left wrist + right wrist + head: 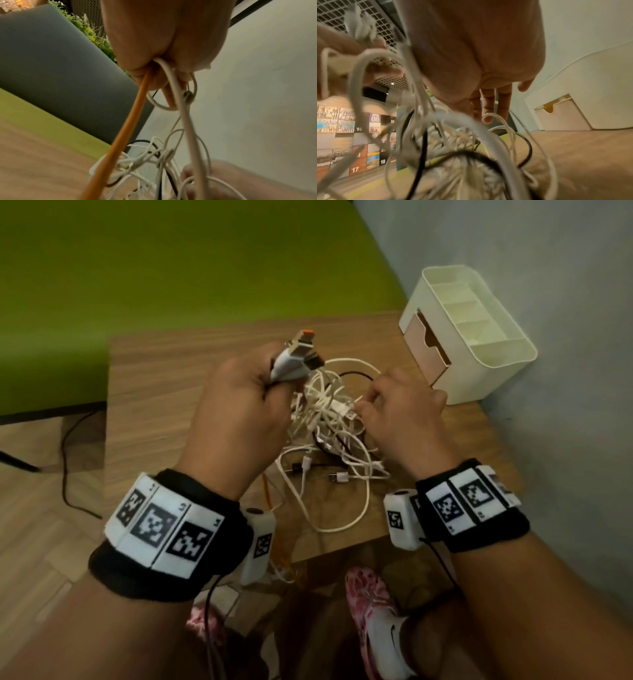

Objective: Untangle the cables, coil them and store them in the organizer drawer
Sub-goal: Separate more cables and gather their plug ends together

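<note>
A tangle of white and black cables lies in the middle of the small wooden table. My left hand is raised over it, gripping a bunch of cable plugs in a fist. In the left wrist view an orange cable and a white cable hang from that fist. At the tangle's right side, my right hand pinches a thin white strand; its fingers show in the right wrist view. The white organizer stands at the back right, its pink drawer facing the tangle.
The organizer sits against a grey wall. A green surface lies beyond the table. A black cord runs over the floor on the left. Loose cable ends hang over the table's near edge, above my shoes.
</note>
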Tool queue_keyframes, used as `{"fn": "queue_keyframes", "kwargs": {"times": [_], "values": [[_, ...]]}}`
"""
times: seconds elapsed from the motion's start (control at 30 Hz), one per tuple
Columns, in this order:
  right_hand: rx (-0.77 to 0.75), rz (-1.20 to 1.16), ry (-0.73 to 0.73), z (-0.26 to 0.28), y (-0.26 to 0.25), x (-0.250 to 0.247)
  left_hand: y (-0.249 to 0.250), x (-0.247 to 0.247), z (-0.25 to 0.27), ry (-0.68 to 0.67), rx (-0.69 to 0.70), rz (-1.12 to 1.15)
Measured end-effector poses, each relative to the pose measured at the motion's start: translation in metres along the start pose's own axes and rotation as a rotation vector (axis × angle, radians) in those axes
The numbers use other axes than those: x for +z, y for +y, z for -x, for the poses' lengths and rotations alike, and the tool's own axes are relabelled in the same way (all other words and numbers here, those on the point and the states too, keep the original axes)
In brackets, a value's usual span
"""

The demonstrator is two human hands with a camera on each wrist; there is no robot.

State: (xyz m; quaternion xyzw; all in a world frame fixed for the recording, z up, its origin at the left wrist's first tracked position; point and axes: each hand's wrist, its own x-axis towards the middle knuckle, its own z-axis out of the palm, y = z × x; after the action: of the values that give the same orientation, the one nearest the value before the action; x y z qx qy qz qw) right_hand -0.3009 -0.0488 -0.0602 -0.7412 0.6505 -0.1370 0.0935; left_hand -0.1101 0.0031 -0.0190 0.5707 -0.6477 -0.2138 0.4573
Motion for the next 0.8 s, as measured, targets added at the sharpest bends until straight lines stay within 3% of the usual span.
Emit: {"fn": "queue_keyframes", "kwargs": {"times": [0.1,0.17,0.23,0.27,0.33,0.47,0.6,0.7,0.8], "values": [[-0.103,-0.564,0.112,0.007,-0.013,-0.023,-0.005,0.002,-0.001,-0.036,-0.044,0.017],[-0.157,-1.089,-0.030,0.013,-0.028,-0.031,-0.002,0.006,-0.001,-0.097,-0.030,0.020],[-0.190,-1.312,-0.225,0.017,-0.036,-0.024,0.003,0.008,-0.001,-0.128,0.006,0.052],[-0.188,-1.294,-0.298,0.017,-0.037,-0.017,0.004,0.008,-0.002,-0.109,0.015,0.084],[-0.168,-1.038,-0.357,0.017,-0.034,-0.006,0.002,0.004,-0.005,-0.045,-0.002,0.172],[-0.167,-0.625,-0.208,0.008,-0.019,0.000,-0.004,-0.005,-0.004,0.000,-0.044,0.305],[-0.180,-0.339,-0.135,0.006,-0.024,0.002,0.001,-0.005,-0.003,-0.086,-0.068,0.360],[-0.162,-0.354,-0.084,0.009,-0.024,-0.002,-0.007,-0.012,-0.008,-0.085,-0.153,0.281],[-0.018,-0.608,-0.042,0.007,-0.009,-0.025,-0.028,-0.031,-0.015,0.104,-0.325,0.291]]}}
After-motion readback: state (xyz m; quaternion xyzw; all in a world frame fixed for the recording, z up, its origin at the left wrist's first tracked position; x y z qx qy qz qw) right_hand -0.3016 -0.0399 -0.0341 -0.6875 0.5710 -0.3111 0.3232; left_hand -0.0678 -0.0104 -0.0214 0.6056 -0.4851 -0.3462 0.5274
